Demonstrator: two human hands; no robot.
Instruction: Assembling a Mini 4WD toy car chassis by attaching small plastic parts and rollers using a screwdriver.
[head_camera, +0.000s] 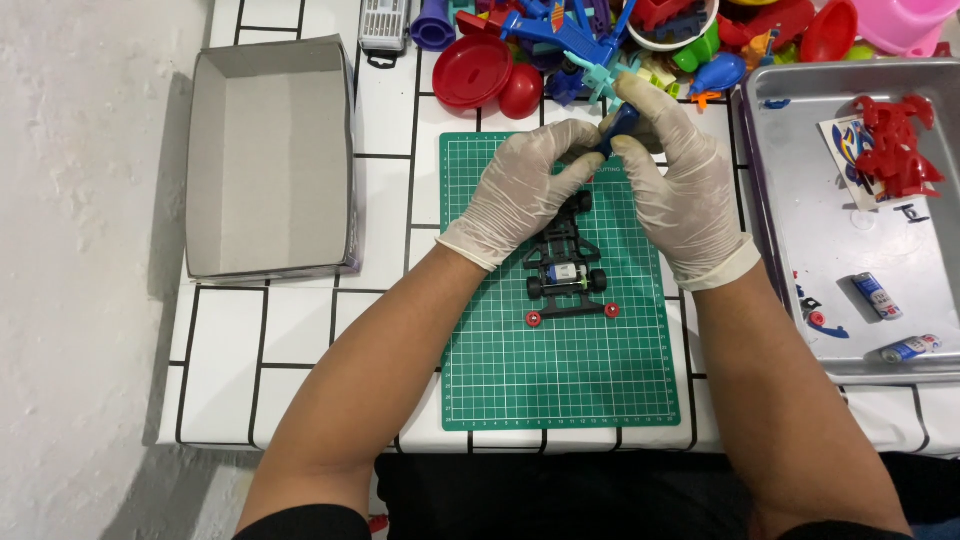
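An empty grey box (268, 160) sits far left. The left hand (525, 190) and right hand (680, 190), both in white gloves, pinch a small blue part (618, 124) together. Below them the black toy car frame (566, 268) lies on the green mat (560, 370), its long side pointing up and down. A silver tray (850, 250) sits right.

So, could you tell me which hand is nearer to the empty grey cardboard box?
Left. The left hand is over the green cutting mat, right of the grey cardboard box; the right hand lies farther right, beyond it.
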